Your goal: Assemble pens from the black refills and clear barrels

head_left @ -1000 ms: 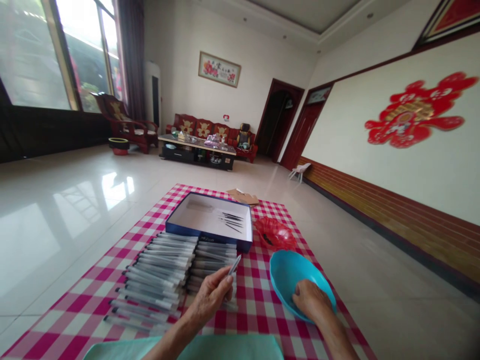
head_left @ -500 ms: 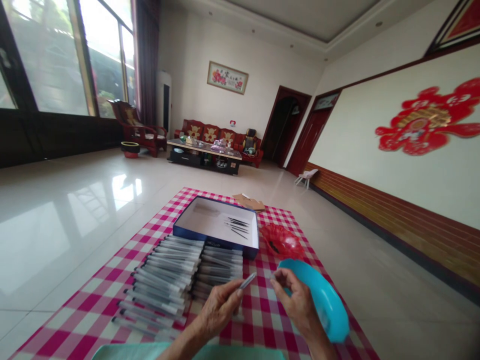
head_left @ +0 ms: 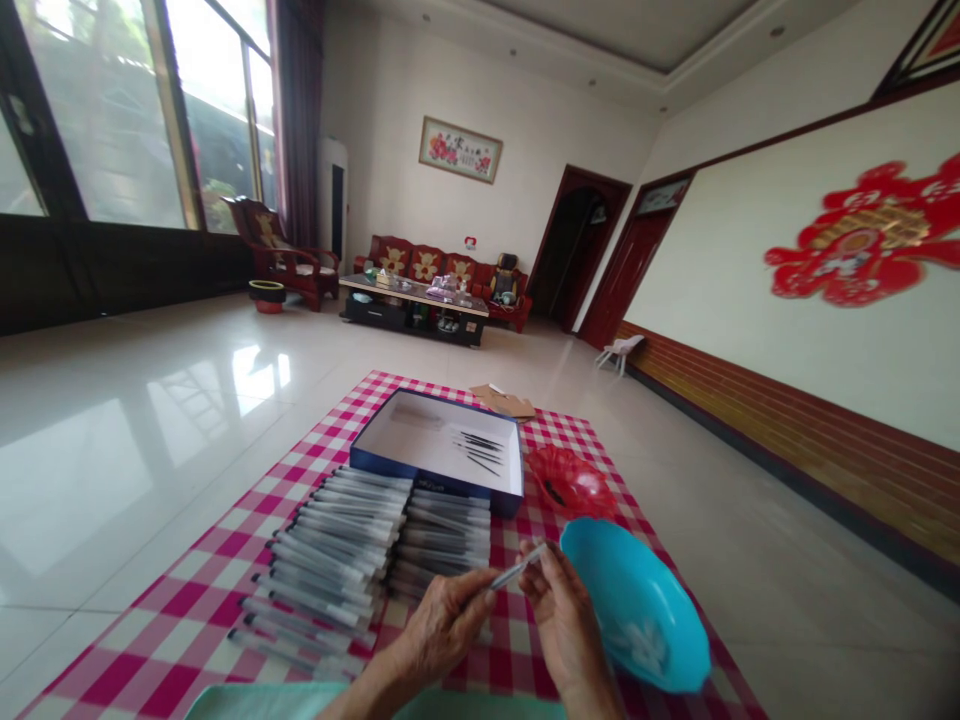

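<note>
My left hand (head_left: 442, 622) is closed around a clear pen (head_left: 517, 568), which slants up to the right. At the pen's far end, my right hand (head_left: 561, 610) has its thumb and fingers pinched together; whatever small piece may be between them is hidden. To the left of my hands lie many pens (head_left: 330, 540) with translucent barrels and dark ends, in a wide pile. Beside it is a second pile of darker-looking pens (head_left: 442, 530). A blue oval bowl (head_left: 637, 580) with small whitish pieces (head_left: 641, 645) in it is just right of my right hand.
A shallow blue-edged box (head_left: 420, 430) behind the piles holds several thin black refills (head_left: 480, 452). Right of it stands a red scalloped bowl (head_left: 574, 482) with dark bits inside. Brown cardboard (head_left: 504, 402) lies at the far edge of the checked tablecloth (head_left: 187, 570).
My right hand has moved left from beside the blue bowl to the pen's tip, uncovering more of the bowl. My left hand still holds the pen. The view has shifted slightly.
</note>
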A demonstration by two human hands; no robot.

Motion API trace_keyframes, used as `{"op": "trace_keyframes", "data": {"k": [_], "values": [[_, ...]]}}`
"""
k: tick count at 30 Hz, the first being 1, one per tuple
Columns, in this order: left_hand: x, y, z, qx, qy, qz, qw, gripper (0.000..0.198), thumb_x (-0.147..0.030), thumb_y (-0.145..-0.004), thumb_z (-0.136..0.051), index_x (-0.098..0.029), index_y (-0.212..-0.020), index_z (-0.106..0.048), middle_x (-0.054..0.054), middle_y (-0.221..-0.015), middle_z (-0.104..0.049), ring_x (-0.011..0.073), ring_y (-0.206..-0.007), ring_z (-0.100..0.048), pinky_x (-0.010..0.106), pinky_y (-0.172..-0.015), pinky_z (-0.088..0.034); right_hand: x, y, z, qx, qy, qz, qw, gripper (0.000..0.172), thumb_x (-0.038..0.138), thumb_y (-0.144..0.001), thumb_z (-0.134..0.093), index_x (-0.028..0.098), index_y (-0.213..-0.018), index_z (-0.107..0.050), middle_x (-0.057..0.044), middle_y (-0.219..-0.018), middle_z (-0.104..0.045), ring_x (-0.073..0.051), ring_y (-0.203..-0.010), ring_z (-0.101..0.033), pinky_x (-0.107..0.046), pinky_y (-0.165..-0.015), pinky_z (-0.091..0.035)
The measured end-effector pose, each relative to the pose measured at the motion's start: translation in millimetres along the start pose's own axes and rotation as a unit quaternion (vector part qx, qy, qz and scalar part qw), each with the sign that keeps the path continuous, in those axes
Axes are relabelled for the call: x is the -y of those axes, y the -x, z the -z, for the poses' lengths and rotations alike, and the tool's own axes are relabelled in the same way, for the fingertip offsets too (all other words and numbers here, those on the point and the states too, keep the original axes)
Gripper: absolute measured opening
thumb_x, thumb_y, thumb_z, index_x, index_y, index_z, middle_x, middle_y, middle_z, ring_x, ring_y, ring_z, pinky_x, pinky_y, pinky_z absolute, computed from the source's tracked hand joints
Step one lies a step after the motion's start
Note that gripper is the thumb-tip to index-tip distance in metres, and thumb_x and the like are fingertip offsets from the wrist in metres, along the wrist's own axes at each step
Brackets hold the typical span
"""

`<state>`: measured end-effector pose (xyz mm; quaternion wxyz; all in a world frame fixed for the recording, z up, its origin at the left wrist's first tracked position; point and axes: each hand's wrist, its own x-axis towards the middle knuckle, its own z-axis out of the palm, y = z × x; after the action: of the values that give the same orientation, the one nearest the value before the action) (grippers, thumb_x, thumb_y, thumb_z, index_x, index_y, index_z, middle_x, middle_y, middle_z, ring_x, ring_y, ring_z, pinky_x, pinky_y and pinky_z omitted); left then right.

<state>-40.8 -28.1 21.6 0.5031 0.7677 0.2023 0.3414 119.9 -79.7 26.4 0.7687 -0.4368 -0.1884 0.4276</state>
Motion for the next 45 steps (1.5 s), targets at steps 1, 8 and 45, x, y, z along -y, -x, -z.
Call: {"op": "trace_keyframes", "data": {"k": [1, 8, 45], "values": [[1, 0, -0.5, 0.002, -0.008, -0.002, 1.0, 0.036, -0.034, -0.093, -0.041, -0.016, -0.112, -0.065, -0.004, -0.06, -0.04, 0.0092, -0.053, -0.033, 0.02, -0.05, -0.027, 0, 1, 0, 0.002, -0.002, -0.002, 1.0, 0.031, 0.031, -0.063, -0.08, 0.02, -0.089, -0.067, -0.003, -0.087, -0.074, -0.015, -0.074, -0.068, -0.023, -0.062, -0.054], [-1, 1, -0.8, -0.001, -0.014, -0.004, 1.0, 0.035, -0.031, -0.092, -0.041, -0.016, -0.11, -0.066, -0.004, -0.061, -0.039, 0.0087, -0.052, -0.029, 0.019, -0.049, -0.026, -5, 3, 4, 0.019, 0.047, 0.007, 0.999, 0.032, 0.036, -0.065, -0.078, 0.021, -0.091, -0.067, -0.004, -0.089, -0.074, -0.017, -0.081, -0.067, -0.026, -0.069, -0.054], [8, 2, -4.0, 0.046, -0.453, -0.026, 0.89, 0.034, -0.012, -0.087, -0.042, -0.02, -0.12, -0.045, 0.004, -0.084, -0.063, 0.0166, -0.07, -0.061, 0.022, -0.058, -0.044, -15, 12, -2, 0.015, 0.094, -0.05, 0.994, 0.029, 0.039, -0.062, -0.079, 0.019, -0.081, -0.069, -0.002, -0.08, -0.074, -0.022, -0.072, -0.069, -0.033, -0.064, -0.057]]}}
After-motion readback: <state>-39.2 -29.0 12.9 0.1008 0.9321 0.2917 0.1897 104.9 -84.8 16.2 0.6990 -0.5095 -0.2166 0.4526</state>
